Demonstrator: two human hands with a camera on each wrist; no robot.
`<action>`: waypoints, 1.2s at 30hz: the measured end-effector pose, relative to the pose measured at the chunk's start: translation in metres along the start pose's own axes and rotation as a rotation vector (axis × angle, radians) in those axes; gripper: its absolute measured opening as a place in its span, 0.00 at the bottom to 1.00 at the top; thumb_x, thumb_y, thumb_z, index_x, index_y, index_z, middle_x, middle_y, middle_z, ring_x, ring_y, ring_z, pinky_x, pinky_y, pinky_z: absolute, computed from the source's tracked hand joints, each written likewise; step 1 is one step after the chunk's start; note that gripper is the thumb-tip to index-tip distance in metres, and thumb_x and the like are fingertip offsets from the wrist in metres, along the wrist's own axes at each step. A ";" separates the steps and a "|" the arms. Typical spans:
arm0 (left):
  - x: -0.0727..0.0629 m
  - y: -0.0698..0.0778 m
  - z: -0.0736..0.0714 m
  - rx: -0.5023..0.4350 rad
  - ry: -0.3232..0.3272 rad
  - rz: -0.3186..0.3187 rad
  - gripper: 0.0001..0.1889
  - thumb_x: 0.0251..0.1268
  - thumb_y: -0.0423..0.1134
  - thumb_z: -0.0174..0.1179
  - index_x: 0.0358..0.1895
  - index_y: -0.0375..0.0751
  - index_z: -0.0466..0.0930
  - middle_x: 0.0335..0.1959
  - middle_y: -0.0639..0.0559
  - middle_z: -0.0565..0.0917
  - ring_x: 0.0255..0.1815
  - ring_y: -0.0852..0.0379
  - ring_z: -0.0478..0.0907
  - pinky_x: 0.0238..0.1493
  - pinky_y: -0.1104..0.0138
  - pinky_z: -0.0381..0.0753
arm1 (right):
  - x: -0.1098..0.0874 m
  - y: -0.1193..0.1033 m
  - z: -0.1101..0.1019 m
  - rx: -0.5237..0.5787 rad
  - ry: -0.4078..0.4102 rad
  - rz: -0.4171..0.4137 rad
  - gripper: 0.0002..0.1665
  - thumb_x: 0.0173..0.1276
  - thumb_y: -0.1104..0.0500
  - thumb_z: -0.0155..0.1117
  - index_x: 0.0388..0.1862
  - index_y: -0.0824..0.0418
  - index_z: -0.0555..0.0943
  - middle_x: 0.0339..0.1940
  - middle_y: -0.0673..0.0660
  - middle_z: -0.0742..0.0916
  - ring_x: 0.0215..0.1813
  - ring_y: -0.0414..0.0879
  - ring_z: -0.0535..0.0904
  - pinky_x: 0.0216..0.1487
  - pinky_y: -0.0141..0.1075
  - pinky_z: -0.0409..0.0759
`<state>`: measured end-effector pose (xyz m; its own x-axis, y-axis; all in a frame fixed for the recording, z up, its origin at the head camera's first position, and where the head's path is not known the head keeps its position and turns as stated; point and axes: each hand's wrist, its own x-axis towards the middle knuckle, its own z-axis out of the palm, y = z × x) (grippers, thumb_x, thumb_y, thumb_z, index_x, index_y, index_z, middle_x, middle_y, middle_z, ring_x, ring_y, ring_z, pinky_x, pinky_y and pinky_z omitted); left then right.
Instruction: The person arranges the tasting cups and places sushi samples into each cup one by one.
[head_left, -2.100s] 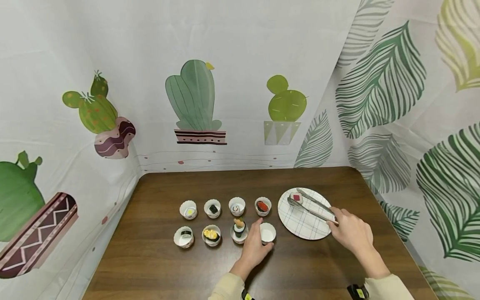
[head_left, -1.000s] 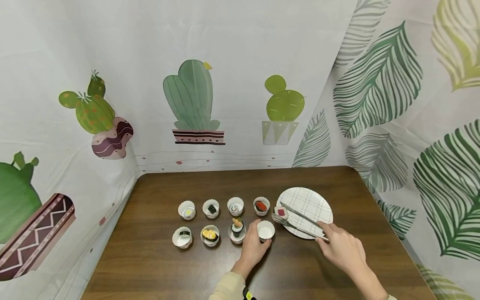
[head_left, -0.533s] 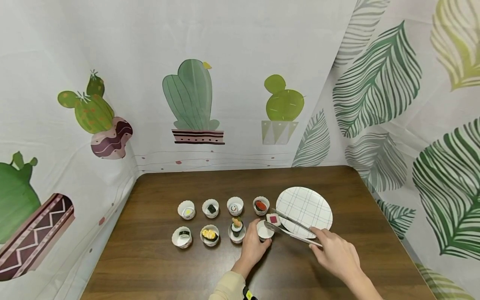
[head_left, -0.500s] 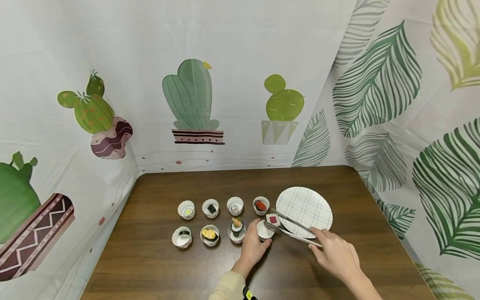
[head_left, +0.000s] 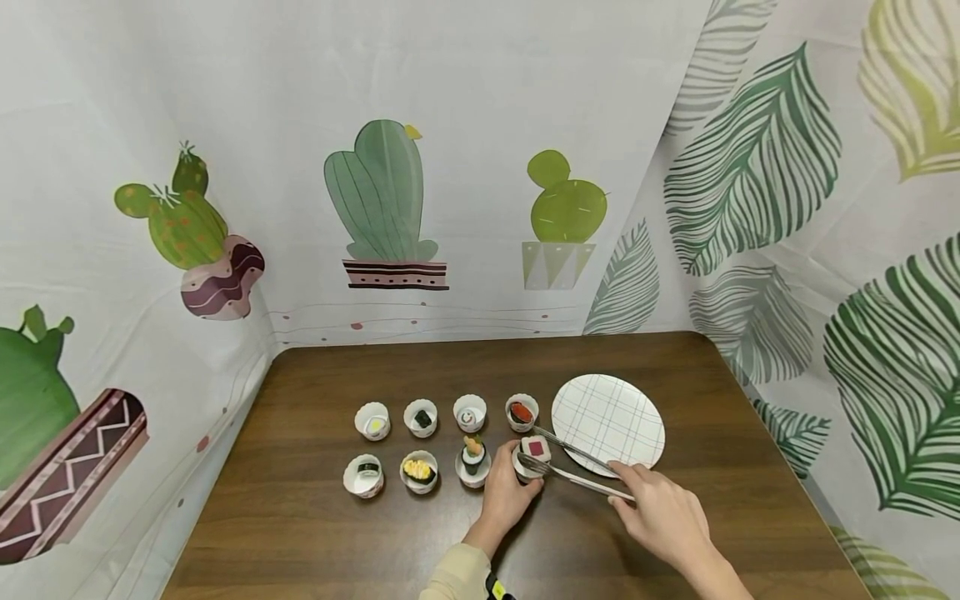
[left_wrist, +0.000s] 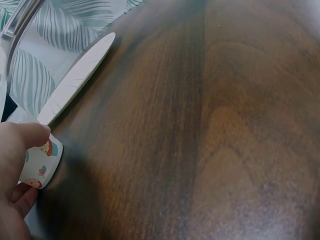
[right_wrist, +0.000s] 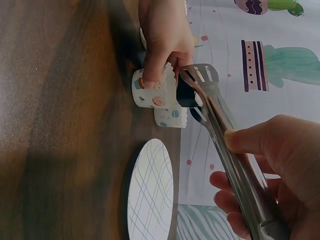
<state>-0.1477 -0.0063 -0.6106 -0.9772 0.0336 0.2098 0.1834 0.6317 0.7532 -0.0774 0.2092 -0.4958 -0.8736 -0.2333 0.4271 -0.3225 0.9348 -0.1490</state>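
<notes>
My right hand (head_left: 666, 510) grips metal tongs (right_wrist: 222, 125) by the arms. Their slotted tips pinch a sushi roll (head_left: 535, 449), white with a red square centre on top and a black wrap on its side. The roll sits right at the mouth of a small scalloped cup (right_wrist: 155, 95) printed with coloured figures. Thumb and fingers of my left hand (head_left: 504, 493) hold that cup on both sides on the table. Part of the cup is hidden by the roll in the head view. Only the cup's outer wall shows in the left wrist view.
Left and behind are several matching cups, among them ones with a yellow-topped piece (head_left: 419, 471), a shrimp-topped roll (head_left: 474, 454) and a red-topped piece (head_left: 521, 412). A round white checked plate (head_left: 609, 417) lies to the right on the brown wooden table (head_left: 345, 550).
The right hand and tongs have carried the sushi roll leftward from the plate to over the cup. My left hand has stayed at the cup.
</notes>
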 end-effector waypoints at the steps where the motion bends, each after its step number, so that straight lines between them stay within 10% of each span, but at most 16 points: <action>1: 0.000 0.000 0.000 -0.003 0.003 0.000 0.36 0.38 0.38 0.71 0.56 0.38 0.67 0.50 0.47 0.77 0.52 0.51 0.75 0.53 0.59 0.72 | 0.000 0.000 0.000 0.000 -0.002 0.001 0.27 0.41 0.53 0.74 0.44 0.53 0.81 0.29 0.47 0.83 0.24 0.44 0.79 0.15 0.36 0.68; 36: 0.000 0.000 0.004 -0.025 0.034 -0.007 0.35 0.38 0.38 0.72 0.56 0.39 0.69 0.49 0.50 0.77 0.51 0.53 0.76 0.50 0.59 0.73 | -0.001 0.000 0.014 0.014 -0.052 0.092 0.27 0.43 0.52 0.74 0.45 0.54 0.80 0.25 0.48 0.79 0.19 0.42 0.72 0.15 0.37 0.66</action>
<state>-0.1483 -0.0033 -0.6132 -0.9742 0.0028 0.2255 0.1799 0.6121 0.7700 -0.0814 0.2057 -0.5092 -0.9174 -0.1604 0.3643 -0.2448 0.9490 -0.1985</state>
